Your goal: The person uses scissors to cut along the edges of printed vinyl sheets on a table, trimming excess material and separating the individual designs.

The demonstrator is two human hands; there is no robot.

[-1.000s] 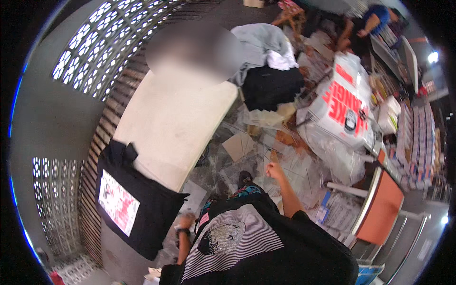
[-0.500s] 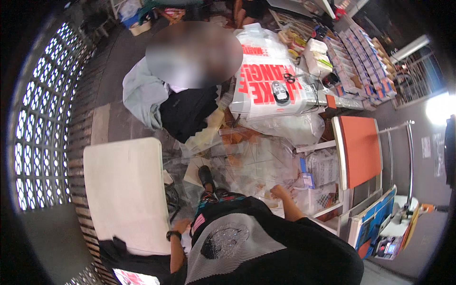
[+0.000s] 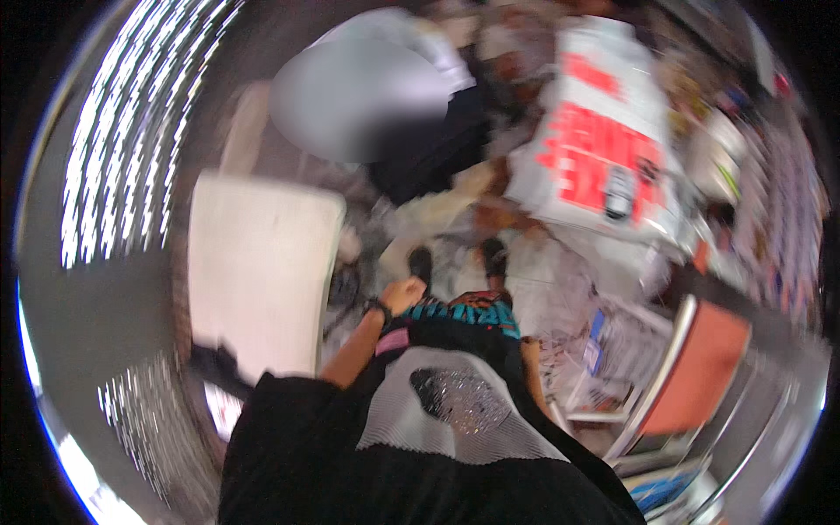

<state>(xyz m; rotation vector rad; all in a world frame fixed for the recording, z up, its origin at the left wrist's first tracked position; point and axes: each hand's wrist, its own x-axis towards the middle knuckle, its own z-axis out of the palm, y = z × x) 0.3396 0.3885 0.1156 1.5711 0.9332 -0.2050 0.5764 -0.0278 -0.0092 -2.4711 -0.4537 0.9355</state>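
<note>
My left hand (image 3: 404, 295) is loosely fisted, seemingly empty, my right hand hidden so I can't tell, and floor litter (image 3: 437, 210) near my shoes (image 3: 495, 259) could slip me into the pale table (image 3: 262, 262) leftward.

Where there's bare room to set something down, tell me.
The pale tabletop looks bare beyond the black cloth at its near end. The orange panel, right of the plastic packs, does too. Crowded: the white plastic bearing a grey object, and the littered floor.
</note>
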